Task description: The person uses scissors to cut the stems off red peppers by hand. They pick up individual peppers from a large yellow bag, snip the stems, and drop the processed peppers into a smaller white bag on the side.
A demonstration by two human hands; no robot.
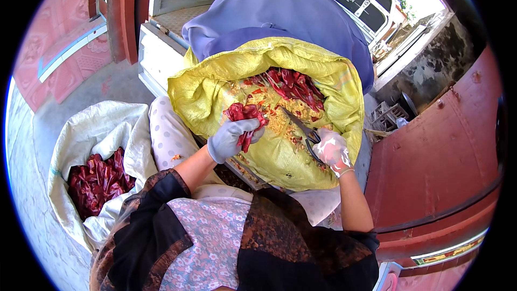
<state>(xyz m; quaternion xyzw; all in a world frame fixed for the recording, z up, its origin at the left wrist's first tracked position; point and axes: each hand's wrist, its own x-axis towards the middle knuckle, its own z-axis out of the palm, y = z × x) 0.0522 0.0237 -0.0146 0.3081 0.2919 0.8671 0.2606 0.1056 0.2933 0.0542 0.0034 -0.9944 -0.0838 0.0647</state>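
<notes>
At left grip (232,138), wrinkled crimson peppers (244,113)

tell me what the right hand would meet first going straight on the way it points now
Led by the scissors, the right hand would probably meet the yellow seed-like bits in the yellow sack first; whether the scissors touch them is hard to tell.

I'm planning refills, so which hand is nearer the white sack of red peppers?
Left. The left hand, holding red peppers, is right of the white sack and higher in the picture; the right hand, holding scissors, is farther right.
</notes>
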